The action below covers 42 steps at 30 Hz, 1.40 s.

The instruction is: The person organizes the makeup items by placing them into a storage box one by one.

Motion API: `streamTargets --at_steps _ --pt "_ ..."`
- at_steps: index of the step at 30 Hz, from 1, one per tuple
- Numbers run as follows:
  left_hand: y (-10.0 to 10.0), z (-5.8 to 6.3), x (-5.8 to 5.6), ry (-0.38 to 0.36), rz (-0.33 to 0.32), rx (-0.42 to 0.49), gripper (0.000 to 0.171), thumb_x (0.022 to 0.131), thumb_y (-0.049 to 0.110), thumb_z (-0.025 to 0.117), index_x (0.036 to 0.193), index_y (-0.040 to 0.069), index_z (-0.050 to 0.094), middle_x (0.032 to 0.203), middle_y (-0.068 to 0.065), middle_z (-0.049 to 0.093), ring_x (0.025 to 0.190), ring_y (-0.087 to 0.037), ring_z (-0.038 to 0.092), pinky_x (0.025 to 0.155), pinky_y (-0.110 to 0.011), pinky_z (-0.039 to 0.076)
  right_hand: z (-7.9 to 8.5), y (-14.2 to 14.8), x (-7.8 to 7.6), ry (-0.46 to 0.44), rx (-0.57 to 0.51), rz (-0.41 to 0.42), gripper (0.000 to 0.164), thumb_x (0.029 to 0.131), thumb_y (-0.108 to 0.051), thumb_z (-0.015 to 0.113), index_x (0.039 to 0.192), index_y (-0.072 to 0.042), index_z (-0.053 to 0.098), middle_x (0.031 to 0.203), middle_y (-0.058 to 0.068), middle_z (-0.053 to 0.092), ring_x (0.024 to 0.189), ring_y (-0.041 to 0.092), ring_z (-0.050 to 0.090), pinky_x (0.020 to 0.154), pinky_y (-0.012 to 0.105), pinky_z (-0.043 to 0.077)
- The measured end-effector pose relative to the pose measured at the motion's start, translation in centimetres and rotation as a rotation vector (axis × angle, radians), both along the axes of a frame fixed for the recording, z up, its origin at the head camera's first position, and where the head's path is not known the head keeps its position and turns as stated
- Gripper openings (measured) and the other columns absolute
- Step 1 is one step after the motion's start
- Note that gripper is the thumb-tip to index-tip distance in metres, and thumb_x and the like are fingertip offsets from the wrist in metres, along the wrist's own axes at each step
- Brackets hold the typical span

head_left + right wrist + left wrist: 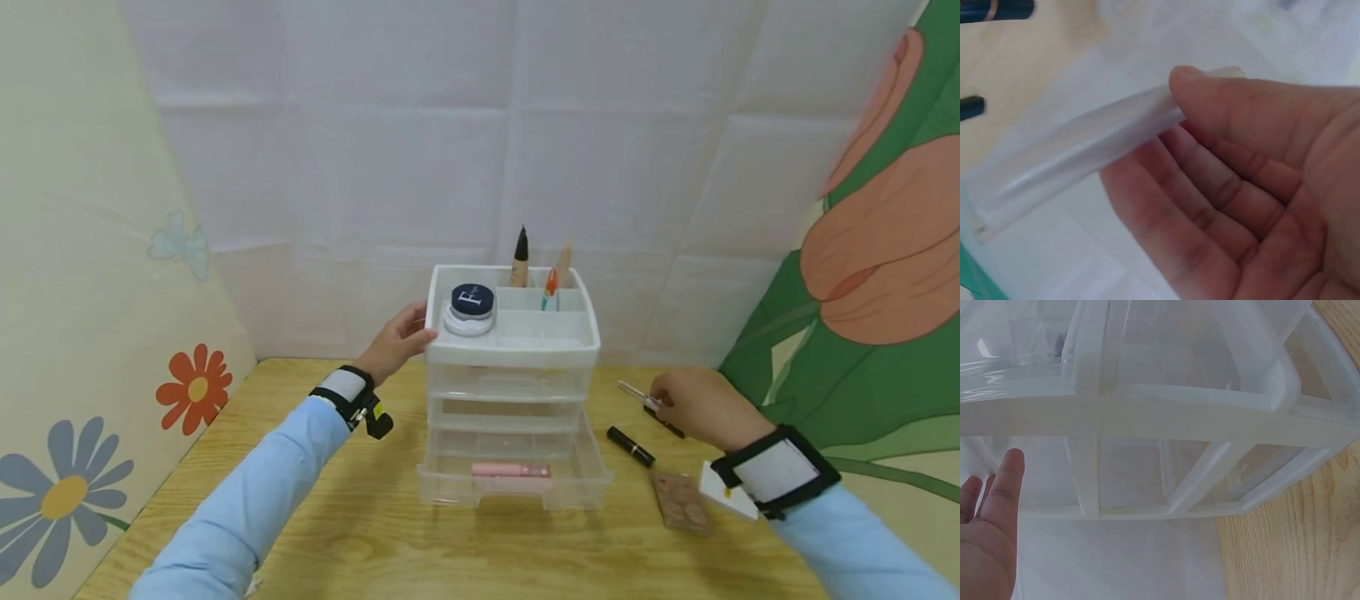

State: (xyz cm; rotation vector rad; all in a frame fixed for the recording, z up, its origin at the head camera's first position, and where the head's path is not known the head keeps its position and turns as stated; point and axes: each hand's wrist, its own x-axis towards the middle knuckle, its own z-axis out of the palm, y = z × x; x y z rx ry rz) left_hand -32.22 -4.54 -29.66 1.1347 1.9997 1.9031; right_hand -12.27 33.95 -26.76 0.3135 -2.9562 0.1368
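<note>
A white plastic drawer organizer stands in the middle of the table. My left hand rests against its upper left side, thumb by the front corner; the left wrist view shows extended fingers beside the frame. To the right of the organizer, my right hand is low over the table. It pinches a slim silvery-white tube between thumb and fingers, and the tube slants out to the left. Its exact kind cannot be told. The clear bottom drawer is pulled out, with a pink tube lying inside.
On the organizer's top sit a dark-lidded round compact, a black-tipped pen and an orange-topped stick. Right of it lie a black tube, a brownish flat palette and a white flat item. A white cloth hangs behind.
</note>
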Motion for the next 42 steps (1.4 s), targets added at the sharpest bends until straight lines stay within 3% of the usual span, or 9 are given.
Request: streamTargets --at_steps 8,15,19,26,32,42 --pt "0.0 0.0 -0.2 0.000 0.002 -0.011 0.059 0.098 0.010 0.050 0.151 0.000 0.026 0.146 -0.024 0.038 0.131 -0.038 0.041 0.102 -0.047 0.042 3.1 -3.9 1.9 0.000 0.027 0.081 0.006 0.087 -0.004 0.068 0.084 -0.009 0.070 0.071 -0.007 0.057 0.061 0.007 0.048 0.055 0.029 0.044" --pt "0.0 0.1 0.1 -0.011 0.010 -0.010 0.058 0.098 0.010 0.051 0.150 0.000 0.028 0.145 -0.025 0.040 0.130 -0.038 0.043 0.101 -0.046 0.044 4.1 -7.5 1.3 0.042 0.102 0.190 0.010 0.083 -0.005 0.072 0.081 -0.014 0.069 0.073 -0.008 0.060 0.062 0.007 0.051 0.055 0.029 0.047" --pt "0.1 0.2 0.3 -0.009 0.004 -0.012 0.060 0.097 0.011 0.051 0.150 -0.001 0.027 0.145 -0.026 0.039 0.129 -0.039 0.042 0.101 -0.046 0.044 3.9 -9.4 0.2 0.029 0.120 0.226 0.010 0.082 -0.006 0.075 0.082 -0.013 0.069 0.077 -0.005 0.064 0.066 0.009 0.056 0.059 0.030 0.051" --pt "0.2 0.2 0.4 -0.012 -0.001 -0.010 0.060 0.097 0.010 0.051 0.151 -0.002 0.025 0.145 -0.027 0.038 0.129 -0.040 0.042 0.102 -0.046 0.043 3.4 -12.7 -1.9 -0.092 0.127 0.259 0.007 0.081 -0.007 0.077 0.083 -0.011 0.071 0.076 -0.002 0.066 0.064 0.010 0.055 0.061 0.029 0.052" --pt "0.1 0.2 0.3 -0.009 0.006 -0.016 0.061 0.097 0.011 0.050 0.151 -0.001 0.025 0.146 -0.026 0.038 0.129 -0.039 0.042 0.102 -0.047 0.043 2.3 -14.4 -3.5 -0.086 0.151 0.352 0.014 0.074 -0.003 0.080 0.079 -0.012 0.070 0.072 -0.005 0.063 0.065 0.011 0.056 0.063 0.029 0.052" --pt "0.0 0.2 0.3 -0.009 0.017 -0.016 0.061 0.097 0.012 0.051 0.151 0.000 0.026 0.145 -0.026 0.039 0.128 -0.039 0.043 0.102 -0.048 0.043 -0.1 -16.9 -5.5 -0.162 0.224 0.353 0.019 0.069 -0.008 0.085 0.073 -0.016 0.068 0.068 -0.010 0.058 0.065 0.011 0.054 0.063 0.027 0.049"
